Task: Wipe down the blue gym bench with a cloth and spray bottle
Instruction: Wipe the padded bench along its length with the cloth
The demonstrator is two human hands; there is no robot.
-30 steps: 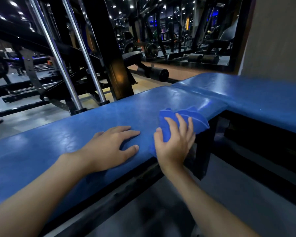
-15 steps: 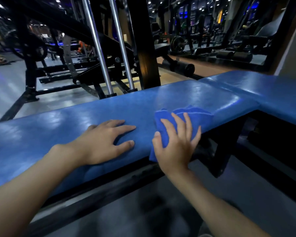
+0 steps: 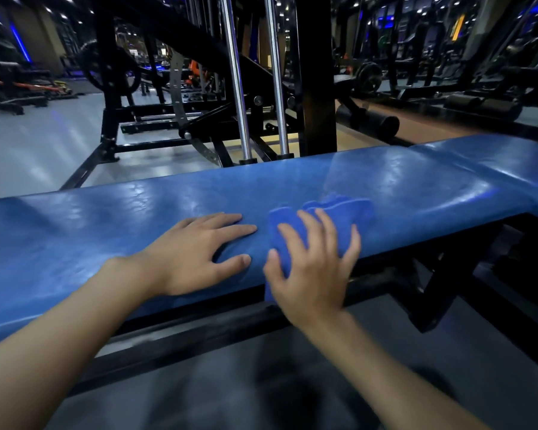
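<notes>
- Pressing down on a folded blue cloth [image 3: 339,212], the right hand [image 3: 311,268] lies with its fingers spread and nearly straight. No finger curls round the fabric, though motion blur leaves it unclear whether the thumb catches the cloth's edge.
- Cloth: on the near half of the blue bench pad [image 3: 106,218]. Its lower part hangs over the pad's front edge beneath the palm, and its bunched far end shows beyond the fingertips.
- Left hand [image 3: 193,259]: flat on the pad, palm down, fingers extended and slightly apart, holding nothing. It is just beside the cloth, with a narrow gap between.
- Bench: the long pad runs left to right on a black frame [image 3: 199,330]. A second blue pad [image 3: 494,159] adjoins it at the far right.
- Background: two chrome guide rods [image 3: 235,88] and a black upright [image 3: 319,72] stand behind the pad. A black foam roller [image 3: 370,121] lies further right.
</notes>
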